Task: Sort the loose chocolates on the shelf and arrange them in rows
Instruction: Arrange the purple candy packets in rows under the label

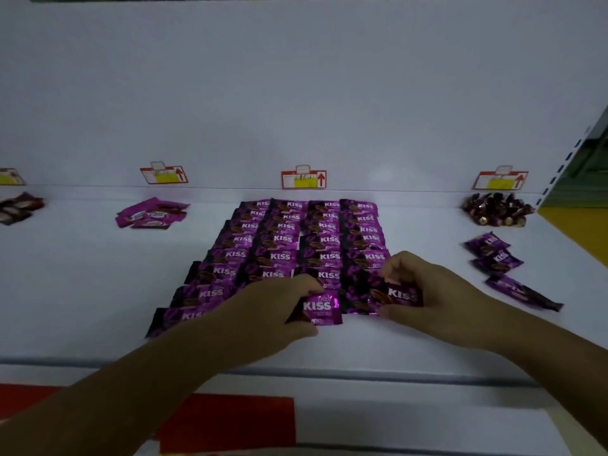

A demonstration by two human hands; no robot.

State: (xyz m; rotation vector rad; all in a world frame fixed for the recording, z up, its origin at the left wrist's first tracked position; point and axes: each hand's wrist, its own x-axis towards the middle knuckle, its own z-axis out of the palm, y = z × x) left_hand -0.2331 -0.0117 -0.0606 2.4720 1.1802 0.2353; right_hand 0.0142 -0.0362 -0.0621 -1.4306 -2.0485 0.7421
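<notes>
Purple Kiss chocolates (pixel 289 240) lie in four overlapping rows mid-frame on the white shelf (pixel 82 291). At their lower end the left hand (pixel 263 311) pinches a middle packet (pixel 321 307) and the right hand (pixel 437 296) pinches an end packet (pixel 399 296) beside it. Loose packets (pixel 493 258) lie at right.

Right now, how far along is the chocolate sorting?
Done: Kiss grid, four columns in rows. In hand: left hand grips a front packet, right hand pinches a second packet beside it. Left: loose Kiss packets at right; pink pile and brown pile unsorted.
</notes>
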